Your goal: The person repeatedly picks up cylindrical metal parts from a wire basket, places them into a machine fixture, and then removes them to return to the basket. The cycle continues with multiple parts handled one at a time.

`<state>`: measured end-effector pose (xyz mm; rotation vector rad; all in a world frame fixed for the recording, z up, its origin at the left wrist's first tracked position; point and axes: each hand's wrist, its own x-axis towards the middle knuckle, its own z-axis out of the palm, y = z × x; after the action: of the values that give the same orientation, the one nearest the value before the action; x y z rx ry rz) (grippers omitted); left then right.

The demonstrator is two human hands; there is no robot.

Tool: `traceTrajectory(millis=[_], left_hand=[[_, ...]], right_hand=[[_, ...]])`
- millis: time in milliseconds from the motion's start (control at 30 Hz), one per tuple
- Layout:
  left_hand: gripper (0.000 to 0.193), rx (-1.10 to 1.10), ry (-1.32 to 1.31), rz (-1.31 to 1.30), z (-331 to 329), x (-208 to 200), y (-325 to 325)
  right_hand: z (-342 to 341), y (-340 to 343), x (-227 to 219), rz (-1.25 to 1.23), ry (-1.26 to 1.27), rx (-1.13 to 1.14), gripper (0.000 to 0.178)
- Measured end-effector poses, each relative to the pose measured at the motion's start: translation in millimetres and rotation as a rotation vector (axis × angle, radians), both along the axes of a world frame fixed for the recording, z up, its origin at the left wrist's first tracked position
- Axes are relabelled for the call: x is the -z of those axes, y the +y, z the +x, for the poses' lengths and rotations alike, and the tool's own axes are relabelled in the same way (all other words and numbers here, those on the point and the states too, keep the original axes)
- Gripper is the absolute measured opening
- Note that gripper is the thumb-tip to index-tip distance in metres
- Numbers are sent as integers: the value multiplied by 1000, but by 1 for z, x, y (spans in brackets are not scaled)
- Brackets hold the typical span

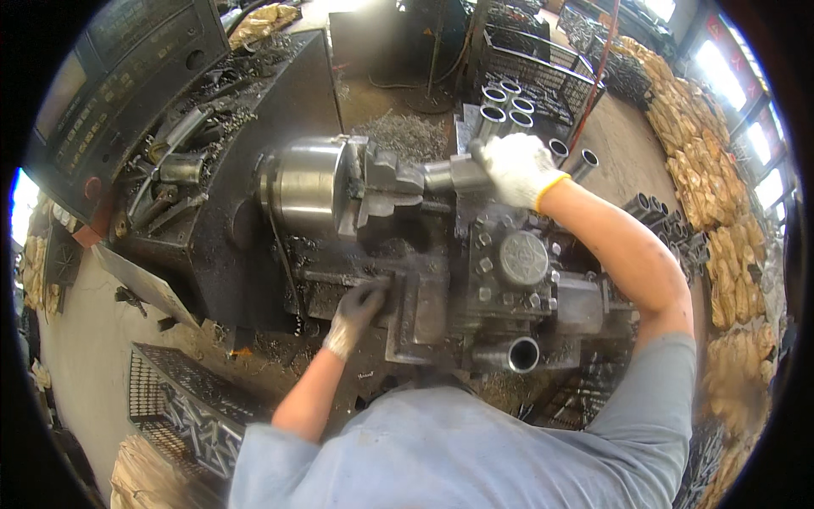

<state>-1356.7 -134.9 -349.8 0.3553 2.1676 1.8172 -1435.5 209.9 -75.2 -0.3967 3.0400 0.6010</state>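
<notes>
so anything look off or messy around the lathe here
Mostly mess: metal swarf lies heaped behind the chuck and scattered over the machine bed. The gloves differ: the left hand wears a dark grimy one, resting on the bed, while the right hand wears a white one, gripping the metal tube. Nothing looks broken.
</notes>
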Motion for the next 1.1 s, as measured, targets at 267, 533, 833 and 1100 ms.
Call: traceTrajectory(millis=[267, 533, 833, 1100], left_hand=[[50, -979, -588, 318, 123, 63, -158], [45, -1176, -319, 519, 103, 58, -249], [46, -1056, -634, 917, 86, 27, -271], [29, -1199, -294, 203, 85, 84, -299]], right_hand=[[-70, -6, 114, -506, -532, 39, 68], [-92, 27, 113, -535, -869, 148, 60], [-84, -12, 121, -599, -444, 0, 84], [90, 43, 17, -1168, 285, 219, 57]])
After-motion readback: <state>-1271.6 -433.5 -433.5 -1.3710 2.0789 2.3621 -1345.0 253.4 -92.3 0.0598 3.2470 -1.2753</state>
